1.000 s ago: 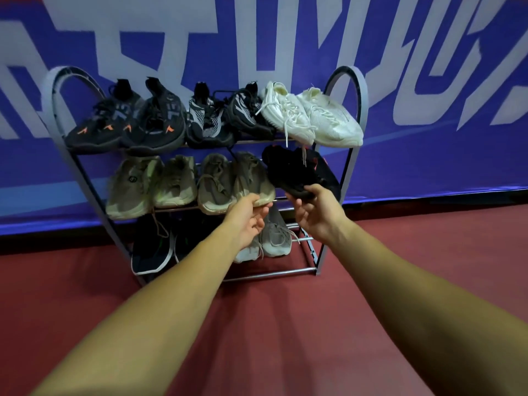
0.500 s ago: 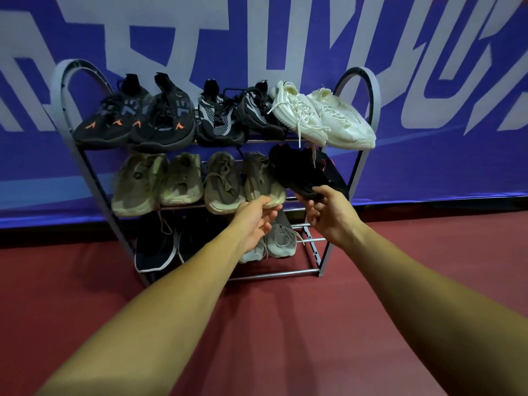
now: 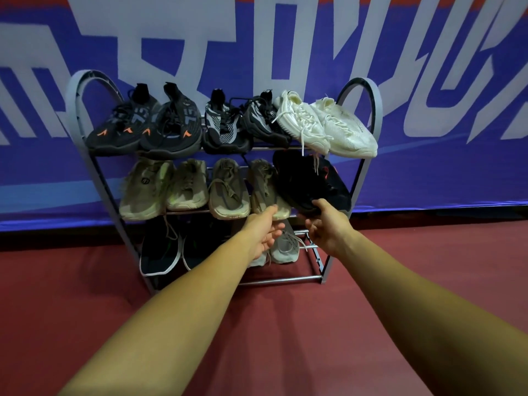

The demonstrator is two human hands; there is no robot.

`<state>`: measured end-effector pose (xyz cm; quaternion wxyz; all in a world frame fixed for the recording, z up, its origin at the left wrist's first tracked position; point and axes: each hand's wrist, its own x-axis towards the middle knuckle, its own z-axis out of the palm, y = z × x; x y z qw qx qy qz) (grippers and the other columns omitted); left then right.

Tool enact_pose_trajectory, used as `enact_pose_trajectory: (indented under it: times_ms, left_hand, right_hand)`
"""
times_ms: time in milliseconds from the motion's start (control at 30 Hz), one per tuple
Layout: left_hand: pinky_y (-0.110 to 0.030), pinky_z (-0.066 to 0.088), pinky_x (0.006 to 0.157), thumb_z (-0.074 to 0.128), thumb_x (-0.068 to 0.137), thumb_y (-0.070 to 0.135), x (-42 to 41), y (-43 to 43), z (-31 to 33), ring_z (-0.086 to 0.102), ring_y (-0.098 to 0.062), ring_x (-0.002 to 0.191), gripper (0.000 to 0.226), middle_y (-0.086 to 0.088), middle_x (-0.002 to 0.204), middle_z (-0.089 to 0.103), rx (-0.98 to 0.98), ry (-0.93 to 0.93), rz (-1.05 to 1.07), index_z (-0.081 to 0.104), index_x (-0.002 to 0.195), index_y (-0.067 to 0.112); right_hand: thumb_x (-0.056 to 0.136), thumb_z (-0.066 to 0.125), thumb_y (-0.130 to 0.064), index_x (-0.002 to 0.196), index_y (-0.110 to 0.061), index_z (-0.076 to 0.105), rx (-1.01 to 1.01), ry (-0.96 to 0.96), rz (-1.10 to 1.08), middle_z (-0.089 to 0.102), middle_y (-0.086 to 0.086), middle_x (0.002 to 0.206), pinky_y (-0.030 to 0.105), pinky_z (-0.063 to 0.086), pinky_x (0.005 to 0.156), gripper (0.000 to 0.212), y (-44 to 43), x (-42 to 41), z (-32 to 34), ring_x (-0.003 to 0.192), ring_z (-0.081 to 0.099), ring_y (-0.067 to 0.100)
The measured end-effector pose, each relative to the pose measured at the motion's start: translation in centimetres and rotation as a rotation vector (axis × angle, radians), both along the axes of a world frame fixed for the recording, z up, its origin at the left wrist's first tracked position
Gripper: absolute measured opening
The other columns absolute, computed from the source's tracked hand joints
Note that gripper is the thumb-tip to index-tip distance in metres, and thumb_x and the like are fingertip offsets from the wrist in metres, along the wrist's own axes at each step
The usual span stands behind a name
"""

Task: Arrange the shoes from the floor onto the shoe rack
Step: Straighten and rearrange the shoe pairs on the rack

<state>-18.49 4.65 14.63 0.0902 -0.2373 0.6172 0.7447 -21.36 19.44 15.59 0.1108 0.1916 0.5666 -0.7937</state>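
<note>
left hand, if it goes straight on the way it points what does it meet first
Probably the toe of the rightmost tan shoe in the middle row: the left hand points up and forward at it from just below. Depth is unclear, so they may be touching.

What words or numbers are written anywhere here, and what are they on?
Big white letters on the blue banner: cut off by the picture's edges, no whole word reads.
Pale grey marks on the dark grey knit sneakers with orange flecks: maybe digits, too blurred to read.
Round logo on the leftmost beige knit sneaker: too small to read.
Nothing else shows writing.
</note>
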Motion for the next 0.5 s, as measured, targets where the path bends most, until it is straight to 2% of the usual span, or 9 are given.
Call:
enact_pose_trajectory:
  times_ms: [67, 133, 200, 233, 300, 333, 367, 433, 500]
  left_hand:
    - [-0.019, 0.038, 0.05, 0.057, 0.097, 0.043, 0.2, -0.4, 0.2, 0.058, -0.009, 0.063, 0.026, -0.002, 0.086, 0.07, -0.024, -0.011, -0.02, 0.059, 0.105, 0.018]
    - [-0.019, 0.036, 0.049, 0.056, 0.097, 0.044, 0.5, -0.9, 0.4, 0.058, -0.009, 0.064, 0.028, -0.004, 0.091, 0.071, -0.088, -0.026, -0.049, 0.058, 0.107, 0.018]
    - [-0.018, 0.035, 0.048, 0.053, 0.098, 0.047, 0.9, -1.3, 1.0, 0.056, -0.01, 0.062, 0.035, -0.005, 0.097, 0.072, -0.196, -0.059, -0.111, 0.058, 0.109, 0.015]
    - [-0.017, 0.033, 0.046, 0.051, 0.098, 0.048, 1.1, -1.5, 1.4, 0.054, -0.009, 0.06, 0.039, -0.005, 0.096, 0.073, -0.26, -0.08, -0.149, 0.06, 0.108, 0.011]
    - [-0.015, 0.031, 0.04, 0.051, 0.099, 0.042, 1.5, -1.5, 2.8, 0.051, -0.008, 0.054, 0.037, -0.004, 0.083, 0.073, -0.328, -0.078, -0.183, 0.064, 0.097, 0.007]
    - [-0.015, 0.03, 0.038, 0.053, 0.099, 0.037, 1.6, -1.4, 3.7, 0.051, -0.008, 0.052, 0.032, -0.002, 0.076, 0.071, -0.325, -0.05, -0.167, 0.064, 0.09, 0.008]
    - [-0.015, 0.03, 0.038, 0.054, 0.099, 0.033, 1.6, -1.2, 4.7, 0.052, -0.008, 0.052, 0.029, -0.001, 0.069, 0.07, -0.299, -0.006, -0.132, 0.064, 0.086, 0.009]
    - [-0.017, 0.032, 0.041, 0.055, 0.097, 0.032, 1.4, -0.7, 7.0, 0.055, -0.009, 0.055, 0.025, 0.001, 0.067, 0.069, -0.184, 0.115, -0.051, 0.064, 0.084, 0.012]
    - [-0.019, 0.035, 0.047, 0.056, 0.095, 0.033, 1.2, -0.4, 9.2, 0.056, -0.009, 0.059, 0.023, 0.001, 0.076, 0.069, -0.073, 0.232, 0.008, 0.066, 0.089, 0.014]
  right_hand:
    - [0.087, 0.068, -0.039, 0.101, -0.003, 0.064, 0.135, 0.022, -0.049, 0.073, 0.011, 0.077, 0.026, 0.039, 0.049, 0.039, 0.3, 0.3, 0.8, 0.053, 0.057, 0.019]
    - [0.079, 0.068, -0.051, 0.101, -0.003, 0.065, 0.541, 0.048, -0.151, 0.071, 0.011, 0.087, 0.035, 0.05, 0.065, 0.053, 0.7, 0.5, 1.9, 0.079, 0.068, 0.032]
    - [0.081, 0.061, -0.053, 0.089, -0.008, 0.063, 0.861, 0.121, -0.242, 0.064, 0.01, 0.087, 0.037, 0.047, 0.07, 0.045, 0.9, 1.0, 4.1, 0.083, 0.062, 0.035]
    - [0.083, 0.059, -0.05, 0.078, -0.01, 0.057, 0.876, 0.192, -0.263, 0.06, 0.008, 0.08, 0.035, 0.043, 0.066, 0.04, 0.9, 1.2, 5.1, 0.076, 0.058, 0.032]
    - [0.086, 0.057, -0.038, 0.067, -0.013, 0.048, 0.733, 0.364, -0.19, 0.05, 0.003, 0.066, 0.032, 0.035, 0.059, 0.033, 0.4, 1.6, 7.1, 0.063, 0.046, 0.023]
    - [0.088, 0.056, -0.032, 0.069, -0.013, 0.053, 0.594, 0.421, -0.104, 0.052, 0.002, 0.065, 0.031, 0.034, 0.056, 0.027, 0.1, 1.9, 8.0, 0.06, 0.043, 0.019]
    - [0.089, 0.055, -0.029, 0.077, -0.012, 0.06, 0.438, 0.428, -0.005, 0.06, 0.001, 0.069, 0.029, 0.035, 0.055, 0.021, -0.4, 2.3, 8.9, 0.058, 0.044, 0.015]
    - [0.091, 0.053, -0.032, 0.097, -0.011, 0.067, 0.139, 0.353, 0.131, 0.074, 0.003, 0.086, 0.025, 0.039, 0.057, 0.026, -1.4, 2.8, 10.3, 0.06, 0.053, 0.012]
    - [0.093, 0.056, -0.042, 0.11, -0.012, 0.068, -0.102, 0.276, 0.089, 0.075, 0.006, 0.088, 0.024, 0.044, 0.057, 0.037, -2.1, 3.0, 11.6, 0.06, 0.058, 0.012]
